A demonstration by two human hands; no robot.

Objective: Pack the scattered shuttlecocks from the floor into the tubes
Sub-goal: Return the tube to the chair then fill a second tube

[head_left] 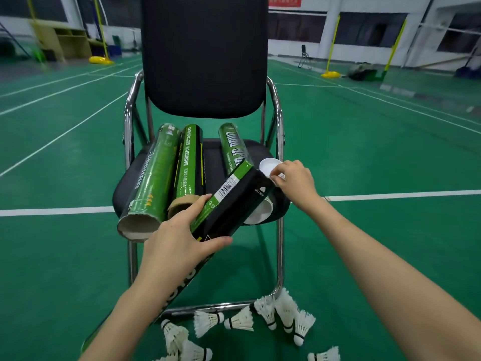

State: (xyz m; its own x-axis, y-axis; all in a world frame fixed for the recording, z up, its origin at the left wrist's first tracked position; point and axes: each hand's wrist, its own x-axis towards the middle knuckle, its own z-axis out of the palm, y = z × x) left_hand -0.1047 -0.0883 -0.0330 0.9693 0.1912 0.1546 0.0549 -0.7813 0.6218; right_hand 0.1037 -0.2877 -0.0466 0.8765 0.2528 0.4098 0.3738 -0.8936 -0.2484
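A chair (205,74) stands directly in front of me on the court floor (364,230). Three tubes (188,162) lie side by side on its seat (125,183), their open ends toward me. My left hand (177,246) grips a fourth tube (229,201) slanting up over the seat's front edge — my right hand (295,182) pinches a cap (269,165) at that tube's far end. Shuttlecocks (260,319) lie scattered on the floor below, around the chair's front rail (213,307).

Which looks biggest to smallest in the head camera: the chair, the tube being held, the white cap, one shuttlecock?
1. chair
2. held tube
3. white cap and a shuttlecock look about alike; the shuttlecock lies nearer, so unranked.
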